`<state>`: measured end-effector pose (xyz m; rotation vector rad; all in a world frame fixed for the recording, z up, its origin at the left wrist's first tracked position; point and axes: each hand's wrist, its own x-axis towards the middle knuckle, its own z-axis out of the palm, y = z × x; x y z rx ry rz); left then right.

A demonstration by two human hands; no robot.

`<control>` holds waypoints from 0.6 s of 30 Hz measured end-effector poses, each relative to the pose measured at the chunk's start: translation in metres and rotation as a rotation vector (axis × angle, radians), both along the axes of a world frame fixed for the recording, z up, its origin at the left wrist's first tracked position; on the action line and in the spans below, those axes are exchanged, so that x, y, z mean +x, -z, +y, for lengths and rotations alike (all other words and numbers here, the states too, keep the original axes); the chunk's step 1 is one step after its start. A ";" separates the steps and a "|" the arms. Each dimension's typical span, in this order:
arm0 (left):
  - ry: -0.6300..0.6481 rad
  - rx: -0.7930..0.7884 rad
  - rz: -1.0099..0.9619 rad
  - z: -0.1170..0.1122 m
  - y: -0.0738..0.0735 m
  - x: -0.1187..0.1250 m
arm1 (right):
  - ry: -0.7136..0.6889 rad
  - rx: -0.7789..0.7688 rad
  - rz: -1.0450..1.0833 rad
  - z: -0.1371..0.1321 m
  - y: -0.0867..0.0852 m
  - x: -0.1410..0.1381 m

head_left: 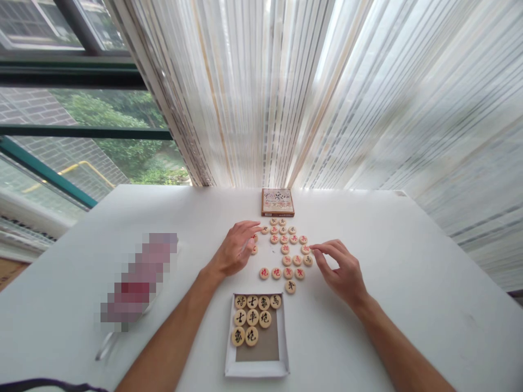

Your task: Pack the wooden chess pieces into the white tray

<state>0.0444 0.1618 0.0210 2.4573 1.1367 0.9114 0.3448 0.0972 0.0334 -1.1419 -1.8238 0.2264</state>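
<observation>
Several round wooden chess pieces with red characters (288,256) lie loose on the white table (408,283). My left hand (237,247) rests at the left edge of the group, fingers curled over a piece or two there. My right hand (341,269) hovers at the group's right edge, fingers bent and apart, fingertips close to a piece, holding nothing I can see. Nearer me, an open shallow box tray (256,366) holds several pieces with black characters (252,317) in its upper part.
A small square box lid with printed characters (278,202) lies at the far side of the table by the striped curtain (327,92). A blurred-out object (139,280) lies to the left. Windows (81,136) are at left.
</observation>
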 end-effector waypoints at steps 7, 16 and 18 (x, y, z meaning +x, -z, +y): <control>0.019 0.001 0.021 0.002 0.002 0.003 | 0.107 -0.040 0.063 0.008 0.005 0.005; 0.029 -0.018 0.016 -0.002 0.001 0.000 | 0.158 -0.128 0.038 0.020 0.010 0.025; 0.028 -0.020 0.012 -0.003 0.000 -0.001 | 0.120 -0.151 0.013 0.021 0.010 0.027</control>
